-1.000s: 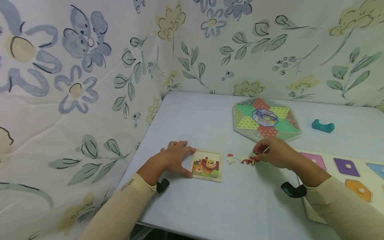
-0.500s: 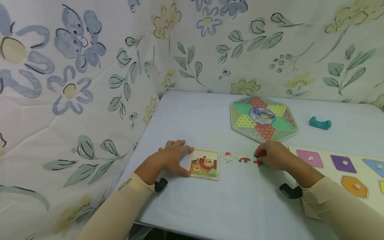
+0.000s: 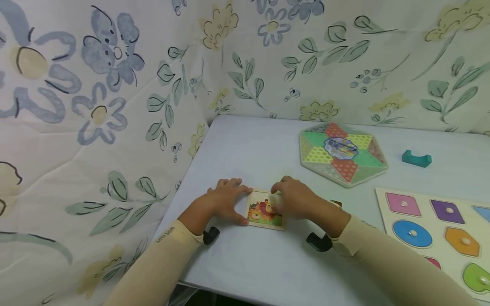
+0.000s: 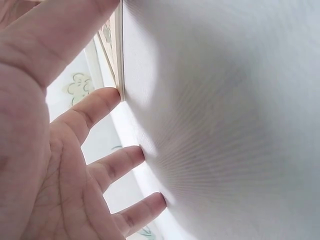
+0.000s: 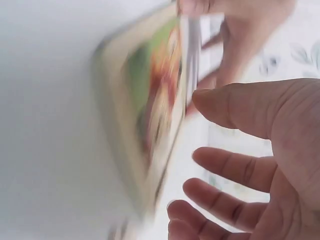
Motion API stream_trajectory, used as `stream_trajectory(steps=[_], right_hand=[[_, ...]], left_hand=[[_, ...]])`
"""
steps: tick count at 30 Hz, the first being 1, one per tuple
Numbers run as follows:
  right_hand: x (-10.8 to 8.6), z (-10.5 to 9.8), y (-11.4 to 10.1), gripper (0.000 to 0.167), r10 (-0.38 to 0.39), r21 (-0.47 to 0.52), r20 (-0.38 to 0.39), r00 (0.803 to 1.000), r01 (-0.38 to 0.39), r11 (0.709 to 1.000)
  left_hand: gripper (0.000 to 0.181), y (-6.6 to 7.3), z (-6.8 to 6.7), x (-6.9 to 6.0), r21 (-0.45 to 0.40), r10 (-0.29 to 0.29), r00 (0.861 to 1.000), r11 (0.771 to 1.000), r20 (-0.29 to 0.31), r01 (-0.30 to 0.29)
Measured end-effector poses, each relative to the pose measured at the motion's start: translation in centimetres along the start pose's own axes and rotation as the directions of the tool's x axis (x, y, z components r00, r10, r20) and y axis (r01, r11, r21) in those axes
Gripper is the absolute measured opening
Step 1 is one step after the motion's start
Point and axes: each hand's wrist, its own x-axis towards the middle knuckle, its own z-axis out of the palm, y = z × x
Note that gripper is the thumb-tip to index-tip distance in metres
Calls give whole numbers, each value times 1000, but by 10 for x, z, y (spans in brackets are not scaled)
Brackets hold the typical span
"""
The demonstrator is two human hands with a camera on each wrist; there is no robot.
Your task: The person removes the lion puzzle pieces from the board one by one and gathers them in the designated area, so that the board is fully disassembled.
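A small square wooden jigsaw puzzle with a lion picture and pale frame lies on the white table. My left hand spreads along its left side, thumb and forefinger touching the edge; the left wrist view shows straight fingers there. Over the puzzle's right side is my right hand. In the right wrist view, its thumb and fingers are apart with nothing visible between them, beside the blurred puzzle. Part of a loose puzzle piece shows beyond the right wrist; the hand and forearm hide the table nearby.
A Chinese checkers board lies behind, toward the right. A teal curved block sits farther right. A knobbed shape board fills the right front. Floral cloth hangs along the back and left.
My right hand has moved left from the loose jigsaw pieces to the lion puzzle's right side. My left hand stays at the left edge. The camera view has shifted slightly.
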Motion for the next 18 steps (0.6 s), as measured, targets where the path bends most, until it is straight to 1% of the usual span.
stream_trajectory(steps=[3, 6, 10, 15, 18], right_hand=[[12, 11, -23, 42, -31, 9, 13, 999, 31, 999], [19, 18, -36, 33, -70, 12, 9, 997, 70, 997], [22, 23, -42, 23, -79, 6, 6, 997, 79, 997], [23, 27, -45, 26, -61, 29, 7, 998, 61, 998], [23, 30, -45, 28, -78, 36, -14, 997, 79, 996]], left_hand=[[92, 0, 0, 0, 7, 8, 1000, 1000, 2, -8], [92, 1, 0, 1, 3, 13, 1000, 1000, 3, -13], [92, 3, 0, 2, 5, 6, 1000, 1000, 4, -6], [92, 4, -1, 1, 22, -10, 1000, 1000, -4, 11], [92, 3, -1, -1, 28, -19, 1000, 999, -2, 19]])
